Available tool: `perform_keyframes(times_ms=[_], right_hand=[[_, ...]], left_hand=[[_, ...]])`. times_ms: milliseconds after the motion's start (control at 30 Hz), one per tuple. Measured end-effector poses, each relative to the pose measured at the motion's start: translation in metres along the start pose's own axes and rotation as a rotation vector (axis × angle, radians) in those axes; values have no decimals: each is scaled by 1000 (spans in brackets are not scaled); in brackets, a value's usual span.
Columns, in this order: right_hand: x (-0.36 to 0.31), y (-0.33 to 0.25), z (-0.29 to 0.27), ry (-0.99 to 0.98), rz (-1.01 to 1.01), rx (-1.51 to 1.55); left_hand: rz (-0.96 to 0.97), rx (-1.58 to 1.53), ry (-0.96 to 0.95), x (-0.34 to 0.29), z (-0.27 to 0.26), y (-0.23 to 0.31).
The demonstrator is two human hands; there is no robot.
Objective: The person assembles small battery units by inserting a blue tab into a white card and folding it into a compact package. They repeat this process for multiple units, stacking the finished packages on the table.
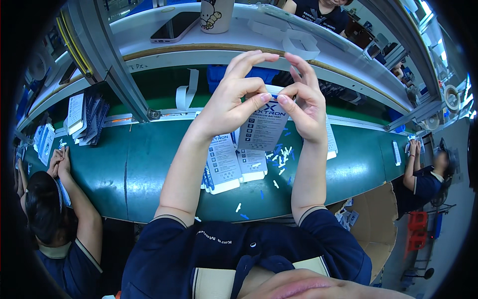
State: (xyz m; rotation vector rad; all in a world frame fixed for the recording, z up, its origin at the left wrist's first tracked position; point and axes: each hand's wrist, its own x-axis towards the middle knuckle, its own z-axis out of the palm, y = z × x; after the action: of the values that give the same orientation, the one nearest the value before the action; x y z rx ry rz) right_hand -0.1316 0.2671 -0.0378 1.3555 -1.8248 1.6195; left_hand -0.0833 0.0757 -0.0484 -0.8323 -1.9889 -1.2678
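Observation:
Between my hands, above the green bench (149, 169), a flat dark grey battery box (262, 130) with white print is held upright. Thumb and forefinger of my left hand (231, 97) pinch the left of its top edge; my right hand (307, 109) pinches the right side. The remaining fingers of both hands curve upward, away from the box. Below and left of it lie several similar boxes (224, 162), partly overlapping. Another box (330, 142) shows behind my right forearm. Small white and blue scraps (282, 158) are scattered beside the boxes.
A white shelf (134, 40) runs across the back, carrying a phone (175, 27) and a cup (217, 17). Metal posts (124, 79) rise at left. More boxes (89, 119) stand in a pile there. A cardboard carton (376, 224) sits at right. Co-workers (59, 214) work on both sides.

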Motion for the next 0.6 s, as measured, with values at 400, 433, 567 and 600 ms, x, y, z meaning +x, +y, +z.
perform_keyframes(times_ms=[400,433,567,600], right_hand=[[-6,8,-11,226,161,218],[-5,8,-11,193,179,252],[-5,2,-13,91,240,428],[-5,2,-11,126,217,425]], left_hand=[[-218,-240,241,-2,17,-3],[-172,-236,262,-2,19,-5],[-75,-253,451,-1,26,-6],[-68,-259,478,-1,29,-5]])
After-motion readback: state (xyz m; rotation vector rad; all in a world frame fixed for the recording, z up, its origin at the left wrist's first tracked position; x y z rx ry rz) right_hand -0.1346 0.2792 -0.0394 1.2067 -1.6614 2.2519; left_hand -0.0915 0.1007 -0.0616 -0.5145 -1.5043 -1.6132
